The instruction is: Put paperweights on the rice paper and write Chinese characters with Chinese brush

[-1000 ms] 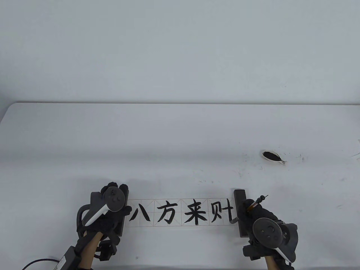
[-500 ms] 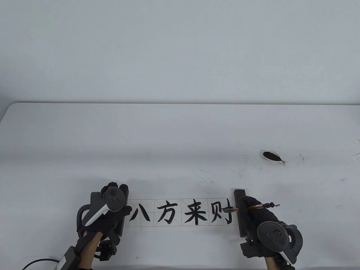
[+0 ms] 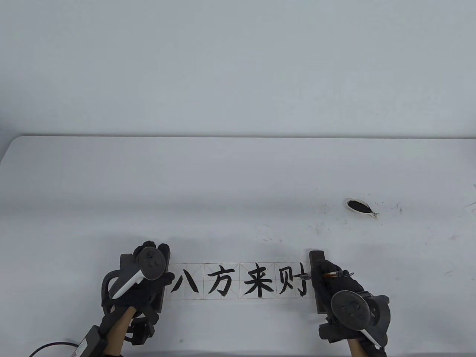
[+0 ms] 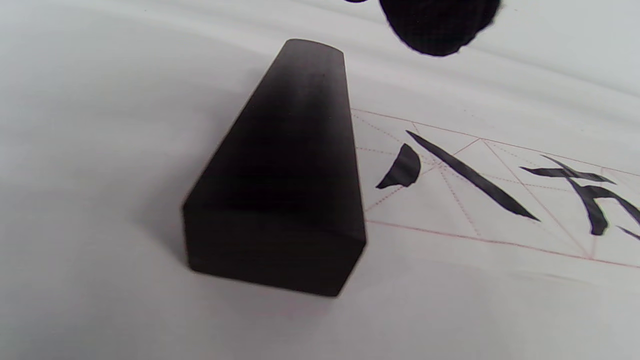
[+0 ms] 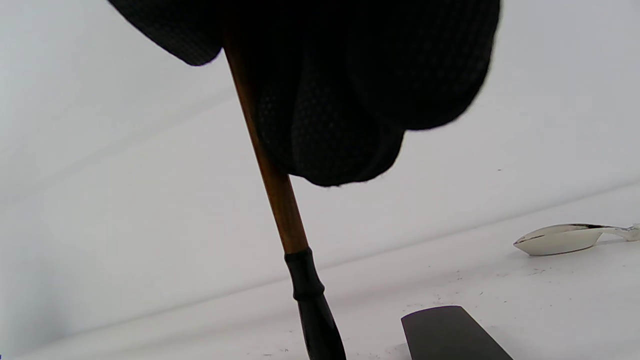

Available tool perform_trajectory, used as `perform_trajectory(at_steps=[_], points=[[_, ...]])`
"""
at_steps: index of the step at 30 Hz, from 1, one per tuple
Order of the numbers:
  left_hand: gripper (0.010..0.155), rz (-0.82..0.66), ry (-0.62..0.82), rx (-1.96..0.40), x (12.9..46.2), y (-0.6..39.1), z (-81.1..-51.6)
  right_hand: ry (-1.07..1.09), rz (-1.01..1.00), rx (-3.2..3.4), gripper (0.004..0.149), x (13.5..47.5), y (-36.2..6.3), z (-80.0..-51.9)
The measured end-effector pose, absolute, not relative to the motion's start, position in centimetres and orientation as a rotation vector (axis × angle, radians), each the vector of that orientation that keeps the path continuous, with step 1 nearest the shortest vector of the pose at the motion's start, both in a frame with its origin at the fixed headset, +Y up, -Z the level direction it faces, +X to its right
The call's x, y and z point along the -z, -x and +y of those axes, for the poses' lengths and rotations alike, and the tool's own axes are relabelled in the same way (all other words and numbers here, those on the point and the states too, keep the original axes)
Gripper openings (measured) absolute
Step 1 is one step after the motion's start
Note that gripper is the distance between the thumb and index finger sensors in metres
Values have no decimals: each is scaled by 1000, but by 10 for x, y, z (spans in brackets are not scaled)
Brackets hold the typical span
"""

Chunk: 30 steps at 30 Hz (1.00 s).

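Nearest, left hand [image 3: 143,277] resting flat, fingers straight, on left paperweight [image 4: 285,170]. Right hand [image 3: 336,286] curled round brush [image 5: 272,185], tip over last character beside right paperweight [image 3: 317,258]. Between the weights, rice paper [image 3: 240,297] stretched left to right, reading 八方来财 in black on a red grid. Farther right, ink dish [image 3: 359,207] among ink specks on table [image 3: 223,186].

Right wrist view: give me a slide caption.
Gloved right hand grips the brush above the table, right paperweight and ink dish beyond.
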<state>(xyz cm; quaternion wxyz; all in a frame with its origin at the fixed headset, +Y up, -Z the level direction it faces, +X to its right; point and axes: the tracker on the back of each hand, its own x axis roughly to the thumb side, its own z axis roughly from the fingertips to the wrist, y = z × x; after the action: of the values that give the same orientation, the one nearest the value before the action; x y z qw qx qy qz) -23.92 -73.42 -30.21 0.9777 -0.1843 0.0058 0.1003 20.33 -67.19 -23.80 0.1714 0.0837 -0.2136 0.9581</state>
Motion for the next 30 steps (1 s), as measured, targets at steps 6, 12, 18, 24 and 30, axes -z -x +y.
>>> perform_trajectory(at_steps=[6,12,18,24,30], points=[[82,13,373,-204,302,239,-734,-298,-533,-2690,40,238,-202,-672],[82,13,374,-206,302,240,-734,-304,-447,-2514,40,240,-209,-670],[82,10,368,-209,302,240,-734,-253,-494,-2383,40,239,-219,-668],[82,1,358,-214,302,240,-733,-212,-556,-2348,41,239,-225,-667],[82,-11,340,-222,301,239,-731,-201,-635,-2298,47,242,-232,-661]])
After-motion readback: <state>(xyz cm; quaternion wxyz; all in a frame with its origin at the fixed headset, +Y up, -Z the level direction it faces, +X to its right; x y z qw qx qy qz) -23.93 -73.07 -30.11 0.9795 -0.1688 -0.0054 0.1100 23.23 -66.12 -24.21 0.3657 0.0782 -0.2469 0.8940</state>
